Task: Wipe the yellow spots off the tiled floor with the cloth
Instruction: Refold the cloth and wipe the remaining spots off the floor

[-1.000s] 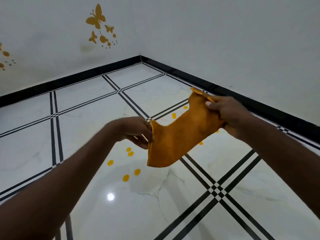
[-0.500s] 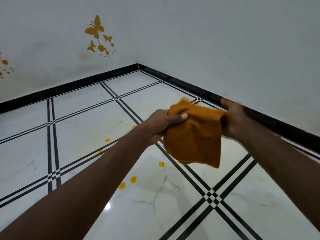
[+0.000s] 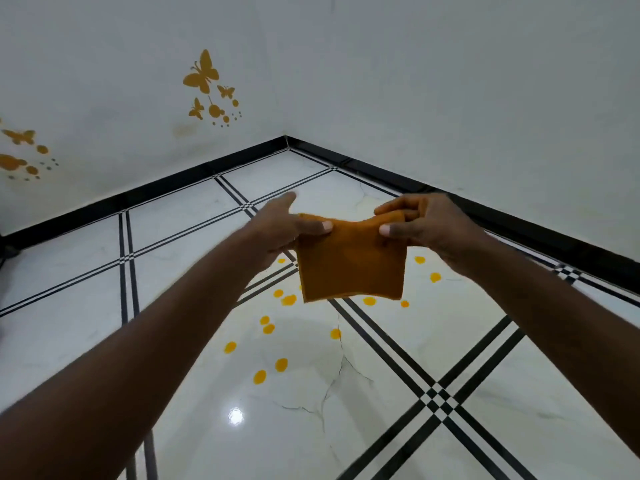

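- Since half a second ago our hands have moved apart at the top edge of the cloth (image 3: 349,265), which now hangs flat and folded instead of bunched.
- Nearest us, both our forearms reach forward over the tiled floor (image 3: 346,427), where a bright light reflection sits on the glossy tile.
- Yellow spots (image 3: 281,364) are scattered on the floor under and around the hanging cloth, on both sides of a double black line.
- Our left hand (image 3: 280,230) pinches the cloth's upper left corner, thumb on the front; that grip is grasping the cloth.
- Our right hand (image 3: 420,225) pinches the upper right corner, fingers curled behind it.
- Beyond, a black skirting (image 3: 381,168) meets at the room corner.
- Farthest, butterfly decals (image 3: 202,77) mark the left wall.
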The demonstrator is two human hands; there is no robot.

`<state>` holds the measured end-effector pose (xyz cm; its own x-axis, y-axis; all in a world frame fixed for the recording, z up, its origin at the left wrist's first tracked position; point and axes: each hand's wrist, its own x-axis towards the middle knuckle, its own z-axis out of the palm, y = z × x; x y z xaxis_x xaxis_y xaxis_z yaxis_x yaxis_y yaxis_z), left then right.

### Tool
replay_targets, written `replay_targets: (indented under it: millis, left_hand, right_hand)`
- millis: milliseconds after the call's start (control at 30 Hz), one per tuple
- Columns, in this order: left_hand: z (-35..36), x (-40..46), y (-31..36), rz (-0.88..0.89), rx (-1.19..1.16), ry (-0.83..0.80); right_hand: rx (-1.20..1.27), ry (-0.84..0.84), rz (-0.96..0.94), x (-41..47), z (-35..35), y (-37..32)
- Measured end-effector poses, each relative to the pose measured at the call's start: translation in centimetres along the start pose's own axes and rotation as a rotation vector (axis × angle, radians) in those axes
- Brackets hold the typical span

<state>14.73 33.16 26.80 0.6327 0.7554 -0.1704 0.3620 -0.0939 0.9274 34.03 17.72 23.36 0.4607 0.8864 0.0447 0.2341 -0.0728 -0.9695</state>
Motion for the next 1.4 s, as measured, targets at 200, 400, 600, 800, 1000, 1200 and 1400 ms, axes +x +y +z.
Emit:
replay_targets:
  millis: [200, 400, 600, 800, 1000, 1200, 1400]
  left_hand:
    - [-0.2, -1.5, 2.4, 0.213, 0.319, 0.058]
    - [-0.9, -2.2, 3.9, 0.278, 0.178, -0.062]
    - [1.7, 0.9, -2.5, -0.06, 0.029, 0.001]
    - [0.7, 2.4, -9.1, -0.262, 0.194, -0.046]
    - [-4.8, 0.6, -11.8, -0.432, 0.297, -0.065]
    - [-12.1, -1.1, -20.5, -0.577, 0.415, -0.184]
    - [-15.2, -1.8, -35.9, -0.537, 0.543, 0.006]
  right_hand:
    - [-0.45, 0.237, -0.26, 0.4, -1.5, -3.4]
    - [-0.145, 0.019, -0.244, -1.3, -4.2, -5.4]
    - [0.762, -0.089, 0.519, -1.7, 2.7, 2.1]
    - [0.55, -0.24, 0.743, -1.8, 4.6, 6.1]
    - [0.333, -0.125, 0.689, 0.9, 7.3, 6.3]
    - [-0.472, -0.112, 0.301, 5.8, 21.0, 16.2]
    - [-0.969, -0.418, 0.146, -2.2, 35.6, 31.6]
